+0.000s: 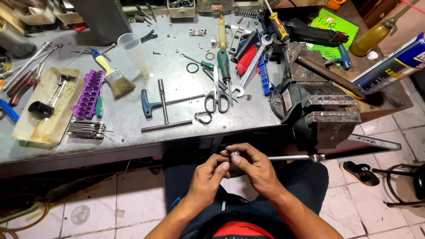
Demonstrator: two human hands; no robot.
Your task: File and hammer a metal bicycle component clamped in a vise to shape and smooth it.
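Both hands meet low in the middle of the frame, just below the front edge of the counter, with a small metal part pinched between them. The left hand closes its fingers on the part from the left, and the right hand curls its fingers over it from above and the right; what kind of part it is cannot be told, since most of it is hidden. Just right of the hands, a bench vise sits at the counter's edge with its handle bar running sideways near the right hand. Above the hands on the counter lie scissors, a combination wrench and a T-handle tool. Further left are a paintbrush, a purple rack and a cream tray. A clear measuring cup stands upright near the brush.
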